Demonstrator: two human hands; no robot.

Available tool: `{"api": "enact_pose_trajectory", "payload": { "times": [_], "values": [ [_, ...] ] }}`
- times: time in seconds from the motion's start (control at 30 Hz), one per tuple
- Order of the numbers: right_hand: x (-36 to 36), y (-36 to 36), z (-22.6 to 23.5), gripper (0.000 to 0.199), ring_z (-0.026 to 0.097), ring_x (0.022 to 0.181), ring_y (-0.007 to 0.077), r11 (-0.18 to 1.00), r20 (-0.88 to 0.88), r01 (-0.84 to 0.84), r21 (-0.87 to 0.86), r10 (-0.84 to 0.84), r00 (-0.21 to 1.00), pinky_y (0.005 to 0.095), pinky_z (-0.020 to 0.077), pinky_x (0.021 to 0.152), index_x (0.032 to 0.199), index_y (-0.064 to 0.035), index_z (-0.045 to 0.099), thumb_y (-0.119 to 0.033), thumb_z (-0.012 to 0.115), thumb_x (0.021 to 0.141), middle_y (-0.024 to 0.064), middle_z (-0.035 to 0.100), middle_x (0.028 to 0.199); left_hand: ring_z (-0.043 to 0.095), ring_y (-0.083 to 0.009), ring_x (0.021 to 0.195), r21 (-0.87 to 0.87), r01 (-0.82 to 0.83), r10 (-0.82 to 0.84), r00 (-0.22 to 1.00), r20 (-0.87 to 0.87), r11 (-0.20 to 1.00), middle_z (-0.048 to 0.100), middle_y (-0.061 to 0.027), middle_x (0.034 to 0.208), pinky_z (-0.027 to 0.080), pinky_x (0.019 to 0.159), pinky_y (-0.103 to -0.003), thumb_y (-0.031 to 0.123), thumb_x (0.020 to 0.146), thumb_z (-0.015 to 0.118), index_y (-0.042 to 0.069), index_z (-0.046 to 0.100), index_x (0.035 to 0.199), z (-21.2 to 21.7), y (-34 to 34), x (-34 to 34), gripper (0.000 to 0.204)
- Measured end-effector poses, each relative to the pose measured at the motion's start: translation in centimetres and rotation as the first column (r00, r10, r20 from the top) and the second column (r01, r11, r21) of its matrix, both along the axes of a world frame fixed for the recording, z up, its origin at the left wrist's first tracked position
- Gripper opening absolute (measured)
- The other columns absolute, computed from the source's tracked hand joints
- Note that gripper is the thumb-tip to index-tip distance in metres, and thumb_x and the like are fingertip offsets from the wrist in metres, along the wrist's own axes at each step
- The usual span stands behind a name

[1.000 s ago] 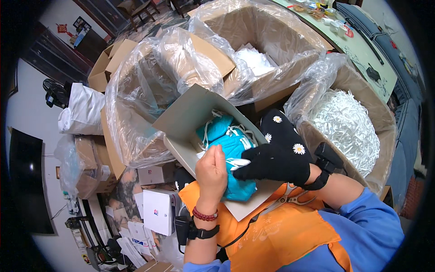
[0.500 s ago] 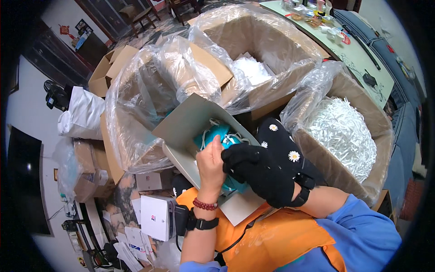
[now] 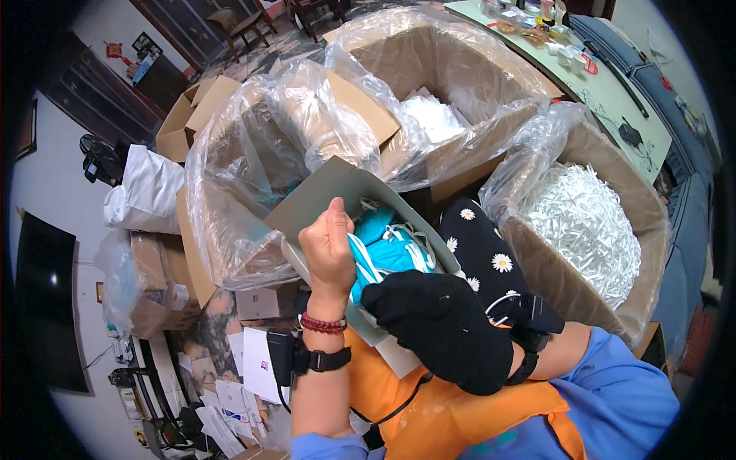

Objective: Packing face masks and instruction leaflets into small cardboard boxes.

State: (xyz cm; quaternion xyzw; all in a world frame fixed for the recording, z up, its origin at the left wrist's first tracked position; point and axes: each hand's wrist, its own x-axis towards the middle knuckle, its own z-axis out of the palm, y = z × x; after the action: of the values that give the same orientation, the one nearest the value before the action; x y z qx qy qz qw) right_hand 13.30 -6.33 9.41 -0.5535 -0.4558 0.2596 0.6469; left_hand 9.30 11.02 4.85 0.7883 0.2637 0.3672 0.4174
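Note:
In front of me a white open carton [image 3: 318,184] with grey inner walls holds teal face masks [image 3: 395,249] with white straps. My left hand [image 3: 328,241] is bare and closed, thumb pointing up, at the carton's left wall. White straps run close beside its fingers; whether it grips one is hidden. My right hand [image 3: 437,326] wears a black glove and lies over the carton's near right side, against the masks. Its fingers are curled under, and what they hold cannot be seen. A black wrist device [image 3: 537,314] is strapped to my right wrist.
Large plastic-lined cardboard boxes surround me: one on the left [image 3: 245,153], one at the back [image 3: 460,69] with white pieces, one on the right holding white straps [image 3: 586,230]. White small boxes [image 3: 264,360] lie on the floor at left. A table [image 3: 613,100] stands far right.
My hands were close together above the masks; now they are apart. The left moved left and slightly up, the right down and nearer me. More of the masks shows between them.

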Motion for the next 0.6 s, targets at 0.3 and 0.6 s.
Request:
{"api": "enact_pose_trajectory", "payload": {
  "times": [0.3,0.6],
  "values": [
    [0.5,-3.9,1.8,0.014,0.064,0.080,0.0260,0.955,0.153,-0.288,-0.075,0.297,0.943,0.0346,0.0509,0.071,0.093,-0.0031,0.065,-0.017,0.064,0.091,0.0114,0.064,0.087,0.050,-0.0187,0.053,0.422,-0.220,0.199,0.976,0.092,0.880,0.056,-0.0095,0.060,0.039,0.051,-0.036,0.027,0.104,0.037,0.001,0.056,0.065,-6.2,8.7,-1.8,0.050],
    [8.9,-9.5,2.3,0.017,0.063,0.077,0.0241,0.872,0.448,0.438,-0.217,-0.310,0.839,0.0346,0.0504,0.070,0.084,-0.0048,0.062,-0.020,0.062,0.093,0.0090,0.062,0.084,0.060,-0.0185,0.074,-0.572,0.049,0.267,0.850,0.455,0.819,0.060,-0.0035,0.078,0.050,0.076,-0.030,0.041,0.102,0.048,0.010,0.058,0.084,1.6,12.8,-8.4,0.037]
  ]
}}
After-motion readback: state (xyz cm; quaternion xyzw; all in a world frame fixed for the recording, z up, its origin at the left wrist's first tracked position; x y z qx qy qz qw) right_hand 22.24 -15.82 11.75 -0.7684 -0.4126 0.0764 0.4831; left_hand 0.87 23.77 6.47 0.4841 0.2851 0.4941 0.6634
